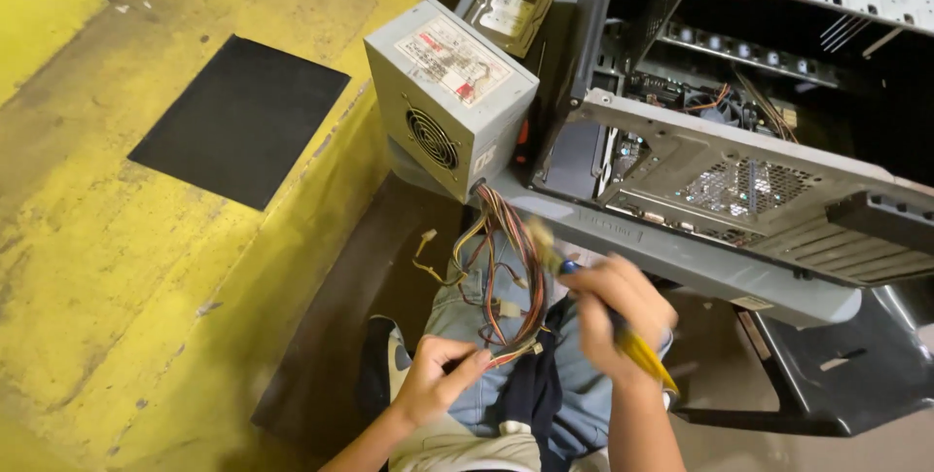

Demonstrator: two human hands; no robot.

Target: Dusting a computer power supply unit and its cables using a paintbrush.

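Observation:
A grey computer power supply [449, 92] with a round fan grille stands on the edge of an open computer case [739, 190]. A bundle of coloured cables [506, 268] hangs from it down over my lap. My left hand [438, 375] pinches the lower end of the cables near a connector. My right hand [618, 311] is closed around a yellow-handled screwdriver [637, 345], its blurred tip pointing up toward the cables and the case's lower edge.
A hard drive [509, 10] lies on the case behind the power supply. To the left is a worn yellow platform [117, 238] with a black rectangular mat [243, 117]. A dark plastic chair [837, 375] supports the case at right.

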